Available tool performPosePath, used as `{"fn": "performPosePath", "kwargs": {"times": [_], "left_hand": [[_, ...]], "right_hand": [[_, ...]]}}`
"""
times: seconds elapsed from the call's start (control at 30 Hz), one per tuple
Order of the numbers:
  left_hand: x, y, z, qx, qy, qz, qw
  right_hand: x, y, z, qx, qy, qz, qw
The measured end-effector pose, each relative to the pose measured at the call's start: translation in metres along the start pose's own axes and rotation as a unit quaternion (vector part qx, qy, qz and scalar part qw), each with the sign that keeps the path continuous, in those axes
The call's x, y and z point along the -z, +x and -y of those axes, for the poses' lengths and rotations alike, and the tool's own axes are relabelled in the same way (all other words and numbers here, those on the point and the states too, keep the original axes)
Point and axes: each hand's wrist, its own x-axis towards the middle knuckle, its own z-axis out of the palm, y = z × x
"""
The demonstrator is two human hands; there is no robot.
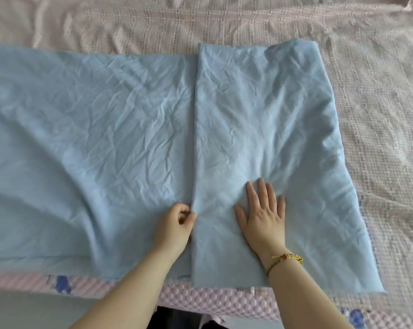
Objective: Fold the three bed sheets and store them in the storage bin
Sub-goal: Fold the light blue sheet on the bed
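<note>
1. While your left hand pinches the folded edge of the blue sheet on the bed, your right hand lies flat on it.
2. Mid-fold; next, likely bring the left half over.

One view only: head-worn, wide-angle. It looks forward and steeply down across the bed from its near edge. Close range: blue sheet fills mid-frame; left hand and right hand sit low in frame. Bed's far side runs off the top.

covered: blue sheet centre-left | free: pink bedspread right and far side
</note>
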Motion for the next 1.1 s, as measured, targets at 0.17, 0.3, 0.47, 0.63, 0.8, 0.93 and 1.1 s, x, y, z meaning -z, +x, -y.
{"fn": "performPosePath", "kwargs": {"times": [0.17, 0.3, 0.47, 0.63, 0.8, 0.93, 1.1], "left_hand": [[0.034, -0.042, 0.013, -0.006, -0.029, -0.058, 0.998], [0.091, -0.065, 0.041, 0.060, -0.082, -0.187, 0.977], [0.177, -0.040, 0.095, 0.177, -0.187, -0.311, 0.915], [0.253, 0.013, 0.149, 0.248, -0.290, -0.375, 0.845], [0.327, 0.048, 0.181, 0.223, -0.372, -0.410, 0.802], [0.393, 0.058, 0.185, 0.079, -0.201, -0.429, 0.877], [0.431, 0.062, 0.224, 0.056, -0.099, -0.377, 0.919]], "right_hand": [[0.026, -0.026, 0.005, 0.015, 0.025, 0.005, 1.000], [0.006, -0.060, 0.050, 0.117, 0.144, -0.111, 0.976], [-0.026, -0.098, 0.167, 0.307, 0.220, -0.105, 0.920], [-0.078, -0.098, 0.277, 0.372, 0.162, -0.084, 0.910], [-0.115, -0.075, 0.342, 0.261, 0.050, -0.103, 0.959], [-0.113, -0.062, 0.370, 0.255, 0.058, -0.153, 0.953], [-0.124, -0.073, 0.380, 0.302, 0.049, -0.170, 0.937]]}}
